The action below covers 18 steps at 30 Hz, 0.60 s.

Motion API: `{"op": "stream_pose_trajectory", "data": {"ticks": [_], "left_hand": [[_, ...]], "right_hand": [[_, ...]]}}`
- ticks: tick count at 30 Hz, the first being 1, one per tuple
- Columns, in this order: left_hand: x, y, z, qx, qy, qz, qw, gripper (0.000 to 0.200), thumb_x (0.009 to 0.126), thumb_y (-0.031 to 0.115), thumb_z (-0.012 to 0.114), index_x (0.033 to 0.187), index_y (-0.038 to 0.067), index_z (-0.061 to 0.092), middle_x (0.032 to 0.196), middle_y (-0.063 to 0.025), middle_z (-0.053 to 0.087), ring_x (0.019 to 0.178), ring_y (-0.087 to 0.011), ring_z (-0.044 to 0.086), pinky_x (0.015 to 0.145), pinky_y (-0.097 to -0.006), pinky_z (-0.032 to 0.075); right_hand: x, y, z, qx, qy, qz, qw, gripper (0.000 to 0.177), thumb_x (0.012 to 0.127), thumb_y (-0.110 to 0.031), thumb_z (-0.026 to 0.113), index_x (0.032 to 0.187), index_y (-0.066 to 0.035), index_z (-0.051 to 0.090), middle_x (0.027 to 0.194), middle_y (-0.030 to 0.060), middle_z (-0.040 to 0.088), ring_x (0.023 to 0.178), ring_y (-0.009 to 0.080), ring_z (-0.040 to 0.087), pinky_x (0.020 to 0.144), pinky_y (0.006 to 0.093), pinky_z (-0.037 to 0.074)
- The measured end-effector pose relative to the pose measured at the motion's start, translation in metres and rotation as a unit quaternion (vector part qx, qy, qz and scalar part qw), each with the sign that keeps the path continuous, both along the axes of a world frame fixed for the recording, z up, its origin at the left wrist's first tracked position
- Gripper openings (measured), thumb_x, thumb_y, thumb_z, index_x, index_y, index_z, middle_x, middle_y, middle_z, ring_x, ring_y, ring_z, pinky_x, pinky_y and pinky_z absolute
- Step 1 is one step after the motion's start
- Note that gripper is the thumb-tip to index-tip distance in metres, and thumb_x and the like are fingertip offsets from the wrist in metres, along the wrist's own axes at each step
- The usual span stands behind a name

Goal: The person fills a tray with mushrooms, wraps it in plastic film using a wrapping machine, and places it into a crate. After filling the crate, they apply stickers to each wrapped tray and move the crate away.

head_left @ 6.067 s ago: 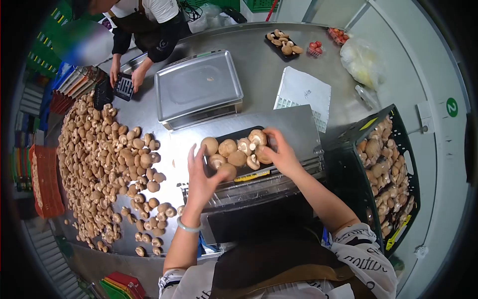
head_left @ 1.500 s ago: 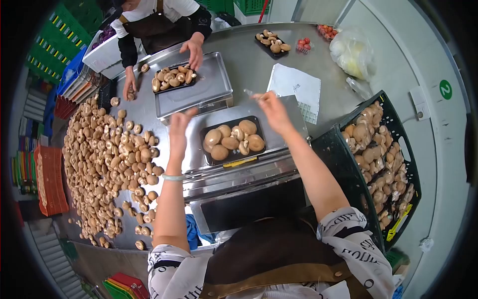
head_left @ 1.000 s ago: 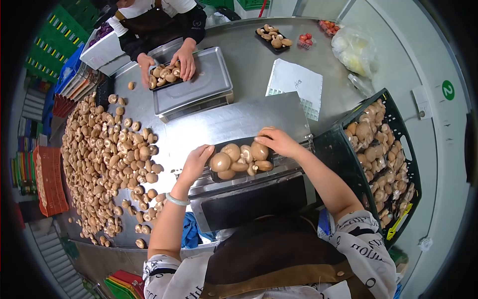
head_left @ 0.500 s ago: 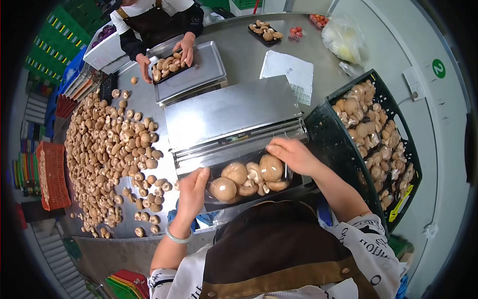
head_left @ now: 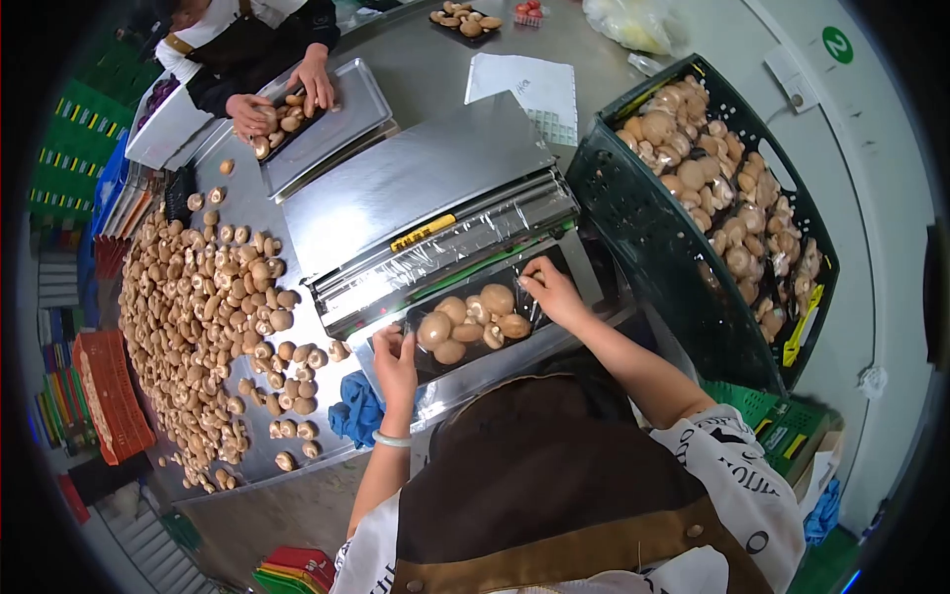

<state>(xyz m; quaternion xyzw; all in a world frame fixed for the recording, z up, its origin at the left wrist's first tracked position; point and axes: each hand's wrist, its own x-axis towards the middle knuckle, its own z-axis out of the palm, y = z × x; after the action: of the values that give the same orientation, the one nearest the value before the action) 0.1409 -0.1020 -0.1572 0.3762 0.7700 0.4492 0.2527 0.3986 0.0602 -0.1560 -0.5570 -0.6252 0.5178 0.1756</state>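
A black tray of brown mushrooms (head_left: 465, 332) lies on the front of the film wrapping machine (head_left: 435, 188), with clear plastic film (head_left: 435, 370) over and around it. At the tray's left end my left hand (head_left: 395, 364) has thumb and fingers pinched together on the film. My right hand (head_left: 554, 294) pinches the film at the tray's right end, its fingertips close to the tray's corner. The exact edge of the film in each pinch is hard to see.
Loose mushrooms (head_left: 198, 327) cover the table's left side. A dark green crate (head_left: 633, 223) of wrapped mushrooms stands right. Across the table a co-worker's hands (head_left: 315, 77) handle a mushroom tray on a scale (head_left: 358, 89). A blue cloth (head_left: 356, 408) lies beside my left wrist.
The tray has gone from held up, tilted towards me, to resting on the machine's front. Both hands now pinch at its ends. My view has shifted, and the machine's yellow label shows.
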Motion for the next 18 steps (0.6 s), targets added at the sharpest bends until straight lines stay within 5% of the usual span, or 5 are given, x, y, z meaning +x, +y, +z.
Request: {"op": "stream_pose_trajectory", "data": {"ticks": [3,10,12,15,18], "left_hand": [[0.003,-0.003,-0.008,0.024,-0.102,0.050,0.993,0.014,0.094,0.005,0.057,0.102,0.003,0.047,0.077,0.0003,0.044,0.063,-0.0109,0.044,0.064,-0.0259,0.042],[-0.002,0.006,0.037,0.012,0.097,-0.043,0.994,0.009,0.091,-0.003,0.054,0.094,0.002,0.047,0.071,-0.0071,0.048,0.064,-0.0162,0.046,0.061,-0.0301,0.042],[0.003,0.012,0.011,-0.052,0.188,-0.096,0.976,0.021,0.087,-0.002,0.056,0.106,0.005,0.055,0.079,-0.0150,0.060,0.068,-0.0330,0.061,0.061,-0.0373,0.048],[0.022,0.036,-0.001,-0.069,0.371,-0.239,0.895,0.046,0.079,-0.004,0.053,0.122,0.012,0.055,0.097,-0.0142,0.065,0.076,-0.0340,0.065,0.062,-0.0408,0.053],[0.041,0.072,-0.009,-0.015,0.341,-0.326,0.882,0.050,0.080,-0.003,0.055,0.128,0.013,0.052,0.099,-0.0152,0.065,0.075,-0.0351,0.066,0.064,-0.0406,0.054]], "right_hand": [[-0.006,-0.012,0.002,0.045,0.037,-0.034,0.998,0.021,0.091,-0.017,0.062,0.101,-0.002,0.050,0.079,0.0155,0.065,0.073,0.0285,0.065,0.068,0.0373,0.048],[0.080,-0.059,0.062,0.088,0.093,-0.176,0.976,0.014,0.092,-0.007,0.059,0.099,-0.003,0.048,0.061,-0.0001,0.051,0.056,0.0065,0.044,0.052,0.0250,0.034],[0.098,-0.076,0.017,0.103,0.028,-0.218,0.970,0.014,0.092,-0.008,0.059,0.100,-0.005,0.048,0.060,0.0052,0.052,0.052,0.0105,0.045,0.049,0.0288,0.035],[0.098,-0.091,-0.046,0.183,-0.084,-0.258,0.945,0.012,0.095,-0.007,0.056,0.102,-0.006,0.047,0.065,0.0072,0.054,0.055,0.0131,0.053,0.050,0.0313,0.040],[0.064,-0.104,-0.094,0.164,-0.203,-0.253,0.932,0.012,0.097,-0.018,0.048,0.109,-0.016,0.047,0.073,0.0208,0.063,0.069,0.0421,0.064,0.058,0.0511,0.047]]}}
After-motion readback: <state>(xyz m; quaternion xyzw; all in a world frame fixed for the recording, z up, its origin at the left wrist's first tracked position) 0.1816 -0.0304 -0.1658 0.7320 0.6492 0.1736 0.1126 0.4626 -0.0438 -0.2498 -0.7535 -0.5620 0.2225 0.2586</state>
